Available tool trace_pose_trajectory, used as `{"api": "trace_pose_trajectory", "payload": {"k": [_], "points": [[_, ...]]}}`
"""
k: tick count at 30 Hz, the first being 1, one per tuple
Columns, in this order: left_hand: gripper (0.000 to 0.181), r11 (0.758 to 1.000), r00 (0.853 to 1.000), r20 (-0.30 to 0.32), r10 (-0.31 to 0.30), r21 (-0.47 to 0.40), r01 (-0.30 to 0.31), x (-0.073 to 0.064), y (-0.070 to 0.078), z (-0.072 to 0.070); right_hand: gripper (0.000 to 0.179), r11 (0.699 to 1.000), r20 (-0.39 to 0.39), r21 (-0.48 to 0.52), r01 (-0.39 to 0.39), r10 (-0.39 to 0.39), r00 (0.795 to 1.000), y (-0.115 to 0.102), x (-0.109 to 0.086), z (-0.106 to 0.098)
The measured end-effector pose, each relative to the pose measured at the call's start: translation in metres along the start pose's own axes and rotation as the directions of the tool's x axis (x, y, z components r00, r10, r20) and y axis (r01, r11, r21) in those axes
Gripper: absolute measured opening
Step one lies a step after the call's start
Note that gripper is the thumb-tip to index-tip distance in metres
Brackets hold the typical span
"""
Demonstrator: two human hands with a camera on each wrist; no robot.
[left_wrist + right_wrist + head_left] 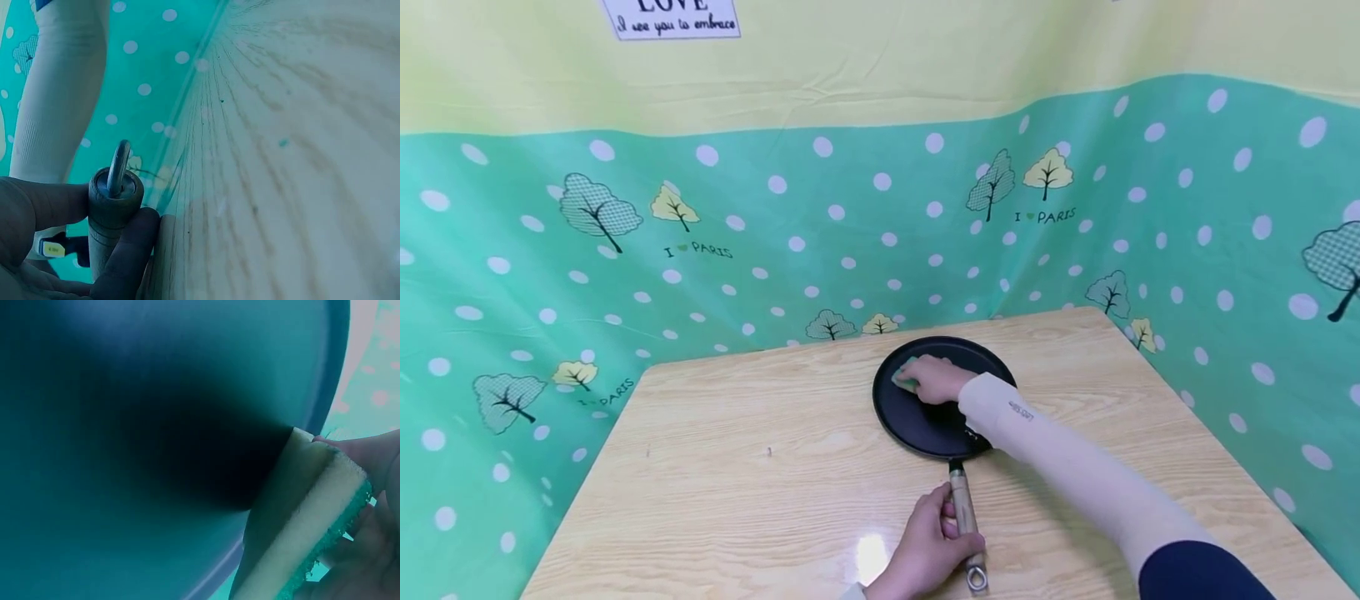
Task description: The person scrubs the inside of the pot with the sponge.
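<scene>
A round black frying pan (913, 425) lies on the wooden table, its wooden handle (962, 504) pointing toward me. My left hand (925, 537) grips that handle, thumb on one side and fingers on the other. The left wrist view looks at the handle's end, where a metal hanging ring (118, 169) sticks out. Over the far part of the pan, my right hand (938, 382) holds a sponge (905, 377) against the cooking surface. Close up, the sponge (306, 519) has a pale foam side toward the pan and a green scouring layer toward the palm.
The light wooden table (737, 475) stretches well to the left of the pan. A green and yellow printed curtain (775, 225) hangs behind it and along both sides. The right forearm (1075, 467), in a pale sleeve, crosses above the table's right part.
</scene>
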State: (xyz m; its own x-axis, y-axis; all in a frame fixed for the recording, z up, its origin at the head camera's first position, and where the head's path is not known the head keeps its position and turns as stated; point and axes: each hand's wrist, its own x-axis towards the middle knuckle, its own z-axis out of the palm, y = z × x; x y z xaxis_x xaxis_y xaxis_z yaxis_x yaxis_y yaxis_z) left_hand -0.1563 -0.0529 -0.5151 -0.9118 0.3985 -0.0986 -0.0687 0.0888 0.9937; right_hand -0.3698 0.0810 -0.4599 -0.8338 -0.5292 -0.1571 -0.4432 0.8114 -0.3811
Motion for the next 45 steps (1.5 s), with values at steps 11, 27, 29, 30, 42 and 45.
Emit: {"api": "trace_pose_trajectory", "payload": {"k": [11,27,29,30,42,45], "points": [[0.085,1.000,1.000,0.008,-0.011,0.008,0.011,0.003,-0.001,0.001,0.050,0.995,-0.050,-0.001,-0.102,0.101,0.994,0.049,-0.018,-0.019],[0.086,0.999,0.999,0.022,-0.046,-0.012,0.046,0.004,0.000,-0.003,0.044,0.998,-0.101,-0.056,0.001,-0.007,0.995,0.062,-0.108,-0.007],[0.085,0.999,0.999,0.023,-0.047,-0.012,0.047,0.003,0.000,-0.003,0.043,0.997,-0.113,-0.070,0.020,-0.028,0.993,0.056,-0.117,-0.002],[0.085,0.999,0.999,0.023,-0.047,-0.010,0.047,0.003,-0.001,-0.002,0.042,0.997,-0.118,-0.069,0.021,-0.029,0.993,0.053,-0.122,0.000],[0.085,0.998,0.997,0.040,-0.064,-0.019,0.065,0.004,0.000,-0.003,0.040,0.994,-0.106,-0.022,0.108,-0.110,0.988,0.007,-0.138,0.023],[0.084,0.998,0.998,0.043,-0.054,-0.008,0.055,0.003,-0.001,-0.003,0.041,0.990,-0.084,-0.017,0.142,-0.143,0.986,-0.004,-0.129,0.026]]}}
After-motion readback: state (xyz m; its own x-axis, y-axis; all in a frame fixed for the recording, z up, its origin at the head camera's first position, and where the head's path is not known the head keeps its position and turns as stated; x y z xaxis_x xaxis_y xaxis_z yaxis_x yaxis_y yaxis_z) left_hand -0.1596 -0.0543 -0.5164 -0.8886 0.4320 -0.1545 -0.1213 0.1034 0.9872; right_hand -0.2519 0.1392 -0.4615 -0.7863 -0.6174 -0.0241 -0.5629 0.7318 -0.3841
